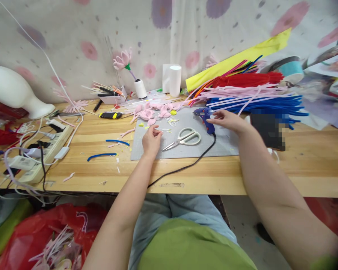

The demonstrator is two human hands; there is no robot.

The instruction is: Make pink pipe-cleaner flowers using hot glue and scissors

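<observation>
My left hand is closed in a pinch over the grey cutting mat, holding thin white flower stamens with pale tips. My right hand reaches in from the right with fingers apart, their tips at the back edge of a blue glue gun. Whether they touch it, I cannot tell. The gun lies on the mat, its black cord running toward the table's front edge. Between my hands lie white-handled scissors, blades slightly apart. Pink fuzzy petals and more stamens lie behind.
Bundles of blue, pink and red pipe cleaners fill the back right. A pink flower stands in a white spool. A crowded power strip and white mannequin head are at left. A utility knife lies near the mat.
</observation>
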